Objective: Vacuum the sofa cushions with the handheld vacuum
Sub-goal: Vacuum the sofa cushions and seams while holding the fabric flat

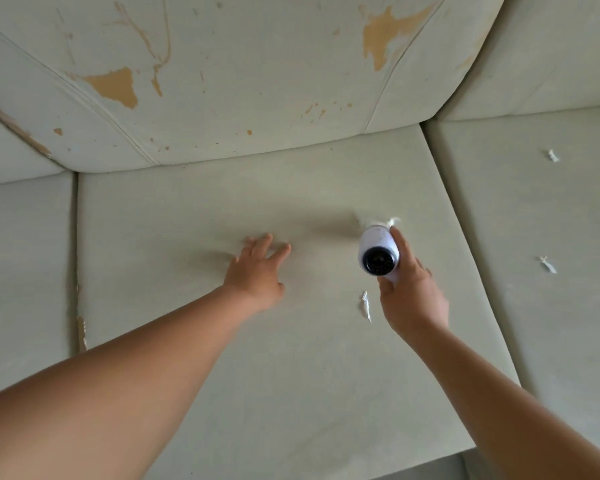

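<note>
Could overshoot the white scrap (365, 305) at 6 o'clock of the handheld vacuum (378, 251) if pushed on toward 12. Could choke on the torn shred (394, 221) bunched at the nozzle end, or suck in the fabric puckered there. Easy to forget the loose bits (548, 265) well off at 3 o'clock on the right cushion (534, 341). Gripping the vacuum body in the right hand (413, 296), curled round it, nozzle end down on the middle seat cushion (222, 375). Pressing flat with the left hand (253, 271) at 9 o'clock, spread wide, holding nothing.
</note>
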